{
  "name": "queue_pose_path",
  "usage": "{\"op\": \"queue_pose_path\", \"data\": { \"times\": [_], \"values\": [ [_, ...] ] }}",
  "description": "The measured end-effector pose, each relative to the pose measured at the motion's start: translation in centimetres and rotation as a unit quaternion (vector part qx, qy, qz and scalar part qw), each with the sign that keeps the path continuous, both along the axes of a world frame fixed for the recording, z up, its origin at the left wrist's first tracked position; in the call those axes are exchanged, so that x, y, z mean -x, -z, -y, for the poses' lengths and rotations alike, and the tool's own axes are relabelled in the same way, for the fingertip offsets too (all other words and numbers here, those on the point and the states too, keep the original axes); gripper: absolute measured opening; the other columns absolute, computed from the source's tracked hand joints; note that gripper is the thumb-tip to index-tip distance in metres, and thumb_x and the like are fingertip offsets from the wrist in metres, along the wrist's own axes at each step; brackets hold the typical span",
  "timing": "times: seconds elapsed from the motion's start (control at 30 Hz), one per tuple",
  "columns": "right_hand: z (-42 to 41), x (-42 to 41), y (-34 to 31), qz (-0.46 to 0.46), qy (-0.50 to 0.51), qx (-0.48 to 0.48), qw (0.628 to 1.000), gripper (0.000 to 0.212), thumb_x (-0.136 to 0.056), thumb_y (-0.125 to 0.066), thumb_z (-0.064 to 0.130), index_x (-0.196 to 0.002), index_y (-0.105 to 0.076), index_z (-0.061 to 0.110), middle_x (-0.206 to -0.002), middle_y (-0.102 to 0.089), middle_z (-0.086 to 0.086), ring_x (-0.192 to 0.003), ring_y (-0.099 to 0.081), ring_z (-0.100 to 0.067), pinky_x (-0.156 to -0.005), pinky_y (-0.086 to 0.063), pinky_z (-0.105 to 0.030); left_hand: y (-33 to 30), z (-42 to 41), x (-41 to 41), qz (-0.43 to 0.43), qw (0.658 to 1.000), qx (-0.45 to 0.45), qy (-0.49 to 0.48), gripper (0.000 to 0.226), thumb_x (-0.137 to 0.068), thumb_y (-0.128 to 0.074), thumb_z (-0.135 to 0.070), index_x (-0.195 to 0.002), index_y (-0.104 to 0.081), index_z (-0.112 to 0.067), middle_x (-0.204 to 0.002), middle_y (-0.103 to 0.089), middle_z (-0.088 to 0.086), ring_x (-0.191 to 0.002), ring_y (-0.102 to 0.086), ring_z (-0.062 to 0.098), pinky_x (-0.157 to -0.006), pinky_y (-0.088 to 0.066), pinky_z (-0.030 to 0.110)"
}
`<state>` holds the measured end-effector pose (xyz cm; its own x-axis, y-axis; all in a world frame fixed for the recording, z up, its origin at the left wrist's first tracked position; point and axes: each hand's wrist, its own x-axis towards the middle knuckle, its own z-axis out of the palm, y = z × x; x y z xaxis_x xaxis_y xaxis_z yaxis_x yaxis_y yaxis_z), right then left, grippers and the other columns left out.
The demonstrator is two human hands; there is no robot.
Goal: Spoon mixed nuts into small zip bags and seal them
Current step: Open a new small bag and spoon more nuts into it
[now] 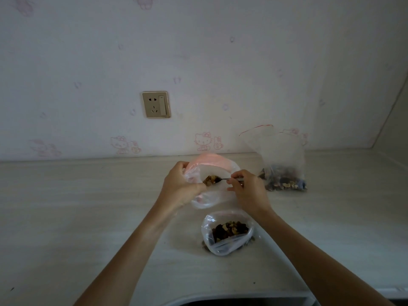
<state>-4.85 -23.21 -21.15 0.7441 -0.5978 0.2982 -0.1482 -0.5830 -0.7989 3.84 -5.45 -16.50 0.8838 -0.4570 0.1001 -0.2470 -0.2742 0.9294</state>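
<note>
Now, right hand (247,191) fingers pinching spoon (223,179), bowl leftward, left hand (178,188) gripping bag (205,164)

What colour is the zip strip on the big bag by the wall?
Red, seen in the head view on the big bag.

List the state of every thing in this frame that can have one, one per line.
Left hand: grips the small zip bag's mouth.
Right hand: holds the spoon.
Small zip bag: open, held up.
Spoon: loaded with nuts, bowl inside the bag's mouth.
Second small bag: holds nuts, mouth open, on the counter.
Large bag: upright, open, nuts at the bottom.
</note>
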Motion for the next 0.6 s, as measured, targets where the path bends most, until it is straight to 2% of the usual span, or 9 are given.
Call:
{"op": "queue_pose_path", "data": {
  "times": [0.13,0.27,0.4,0.47,0.6],
  "values": [
    [0.3,-0.2,-0.3,-0.008,-0.013,-0.026,1.000,0.016,-0.103,-0.059,0.017,-0.116,-0.066,0.010,-0.109,-0.077,-0.004,-0.082,-0.075,-0.009,-0.084,-0.063,-0.040,0.3,-0.5,0.0,0.067,0.997,-0.023,-0.023,0.043,-0.076,-0.078,-0.012,-0.113,-0.062,-0.030,-0.100,-0.070,-0.011,-0.080,-0.069,0.002,-0.055,-0.047,0.010],
    [0.2,-0.6,-0.6,-0.038,-0.025,-0.018,0.999,0.016,-0.103,-0.058,0.019,-0.115,-0.067,0.013,-0.108,-0.077,0.000,-0.085,-0.074,-0.011,-0.085,-0.061,-0.041,0.4,-0.7,-0.2,0.087,0.995,-0.038,-0.039,0.029,-0.077,-0.081,-0.026,-0.100,-0.066,-0.031,-0.088,-0.072,-0.013,-0.073,-0.066,-0.007,-0.051,-0.046,0.008],
    [-0.1,-0.7,0.1,-0.023,-0.026,-0.044,0.998,0.014,-0.102,-0.061,0.017,-0.113,-0.069,0.013,-0.103,-0.077,0.002,-0.095,-0.072,-0.012,-0.084,-0.058,-0.028,1.1,-0.9,-0.7,0.108,0.991,-0.051,-0.062,0.010,-0.081,-0.077,-0.027,-0.084,-0.068,-0.027,-0.074,-0.069,-0.009,-0.058,-0.061,-0.003,-0.045,-0.040,0.012],
    [-0.1,-0.6,0.4,-0.010,-0.024,-0.084,0.996,0.013,-0.101,-0.062,0.015,-0.110,-0.070,0.013,-0.101,-0.078,0.003,-0.097,-0.072,-0.011,-0.080,-0.056,-0.021,1.5,-0.9,-0.8,0.123,0.989,-0.046,-0.070,0.008,-0.084,-0.075,-0.024,-0.084,-0.067,-0.027,-0.075,-0.069,-0.008,-0.059,-0.060,0.001,-0.048,-0.040,0.013],
    [-0.2,-0.9,0.7,-0.009,-0.017,-0.139,0.990,0.013,-0.098,-0.065,0.020,-0.108,-0.072,0.016,-0.095,-0.079,0.008,-0.105,-0.070,-0.013,-0.101,-0.053,-0.040,2.1,-1.0,-0.8,0.174,0.983,-0.007,-0.062,0.009,-0.092,-0.072,-0.020,-0.088,-0.066,-0.025,-0.079,-0.068,-0.009,-0.071,-0.062,0.006,-0.058,-0.043,0.012]
  ]
}}
